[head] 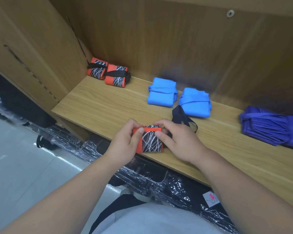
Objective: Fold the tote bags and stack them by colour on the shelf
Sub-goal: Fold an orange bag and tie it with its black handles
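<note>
The left hand (125,142) and right hand (181,141) both pinch a folded orange bag (151,143) with a black scribbled panel. Their thumbs are on its top face and their fingers curl over its far edge, so it lies directly between them at the front edge of the shelf (100,102). Its black strap (182,118) trails out just beyond the right hand. Farther back and well left of the hands sit two matching orange bundles (116,75), touching; beyond the right hand lie two light-blue bundles (161,93) side by side, and far to its right a purple bundle (267,127).
</note>
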